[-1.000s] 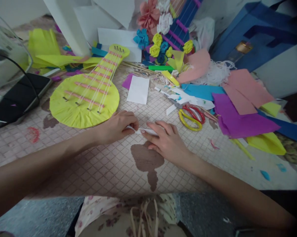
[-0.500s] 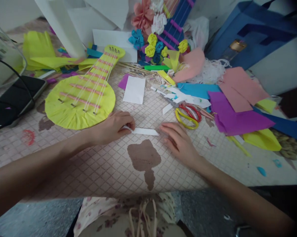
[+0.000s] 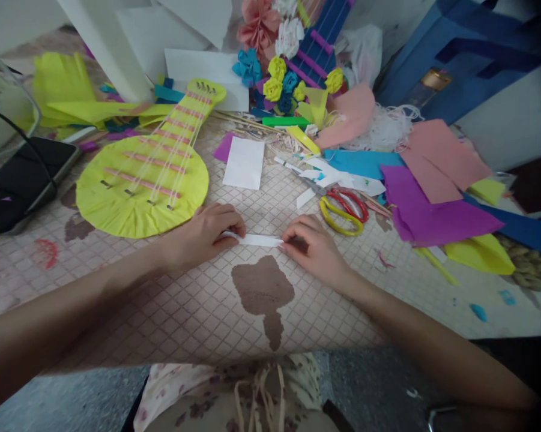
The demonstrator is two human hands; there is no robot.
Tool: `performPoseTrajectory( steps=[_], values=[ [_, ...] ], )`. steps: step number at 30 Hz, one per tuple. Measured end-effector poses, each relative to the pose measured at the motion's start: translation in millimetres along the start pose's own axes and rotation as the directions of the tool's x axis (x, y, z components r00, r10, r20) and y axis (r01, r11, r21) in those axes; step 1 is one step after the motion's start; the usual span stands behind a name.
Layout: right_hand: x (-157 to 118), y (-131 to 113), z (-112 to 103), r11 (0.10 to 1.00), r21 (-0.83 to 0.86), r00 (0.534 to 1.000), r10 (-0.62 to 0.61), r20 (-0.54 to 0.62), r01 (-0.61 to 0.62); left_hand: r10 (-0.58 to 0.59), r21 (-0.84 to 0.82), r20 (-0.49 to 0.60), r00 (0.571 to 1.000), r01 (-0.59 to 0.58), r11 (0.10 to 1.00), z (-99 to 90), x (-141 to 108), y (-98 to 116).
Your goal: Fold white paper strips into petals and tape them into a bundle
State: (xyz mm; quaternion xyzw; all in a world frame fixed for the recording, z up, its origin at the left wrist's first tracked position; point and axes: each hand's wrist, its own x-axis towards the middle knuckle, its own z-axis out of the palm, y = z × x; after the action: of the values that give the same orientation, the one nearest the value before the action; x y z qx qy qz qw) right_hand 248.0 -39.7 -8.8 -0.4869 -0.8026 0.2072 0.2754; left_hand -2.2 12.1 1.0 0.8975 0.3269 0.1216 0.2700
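Note:
A narrow white paper strip (image 3: 261, 240) stretches between my two hands, just above or on the patterned table cover. My left hand (image 3: 211, 231) pinches its left end between thumb and fingers. At the other end, my right hand (image 3: 313, 246) has thumb and fingertips closed on the strip's tip. Left of my left hand lies a yellow paper-covered toy lute (image 3: 144, 186) with white strings and pink bars. Scissors (image 3: 342, 210) with red and yellow handles rest beyond my right hand. A white paper rectangle (image 3: 244, 163) lies behind the strip.
Purple paper (image 3: 432, 210), pink paper (image 3: 445, 159) and white scraps (image 3: 337, 177) cover the right side. Paper flowers (image 3: 279, 78) stand at the back beside a blue stringed model (image 3: 317, 54). A black phone-like device (image 3: 31, 177) with a cable lies far left; a blue bag (image 3: 459, 60) stands back right.
My right hand has moved slightly left and its fingers have closed on the right end of the paper strip. My left hand keeps its pinch on the other end.

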Motion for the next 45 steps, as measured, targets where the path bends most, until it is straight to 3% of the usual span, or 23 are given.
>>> performPoseTrajectory(
  steps=[15, 21, 32, 36, 45],
  values=[
    [11, -5, -4, 0.993, -0.103, 0.989, 0.068, 0.128, -0.055, -0.066, 0.028, -0.117, 0.991, 0.069, 0.997, 7.2, 1, 8],
    [14, -3, 0, 0.978, -0.206, 0.992, 0.064, 0.112, -0.039, -0.064, 0.05, -0.144, 0.988, 0.072, 0.996, 7.4, -1, 8],
    [4, 3, 4, 0.995, 0.071, 0.997, 0.074, 0.004, -0.074, -0.061, 0.022, -0.152, 0.987, 0.065, 0.998, 6.8, -2, 8],
    [5, 3, 4, 0.996, 0.069, 0.997, 0.067, -0.03, -0.064, -0.048, 0.006, -0.179, 0.983, 0.05, 0.999, 8.9, -3, 7],
    [6, -3, 0, 0.998, 0.061, 0.999, 0.022, 0.031, -0.023, -0.076, 0.018, -0.191, 0.979, 0.081, 0.997, 8.5, -7, 10]
  ],
)
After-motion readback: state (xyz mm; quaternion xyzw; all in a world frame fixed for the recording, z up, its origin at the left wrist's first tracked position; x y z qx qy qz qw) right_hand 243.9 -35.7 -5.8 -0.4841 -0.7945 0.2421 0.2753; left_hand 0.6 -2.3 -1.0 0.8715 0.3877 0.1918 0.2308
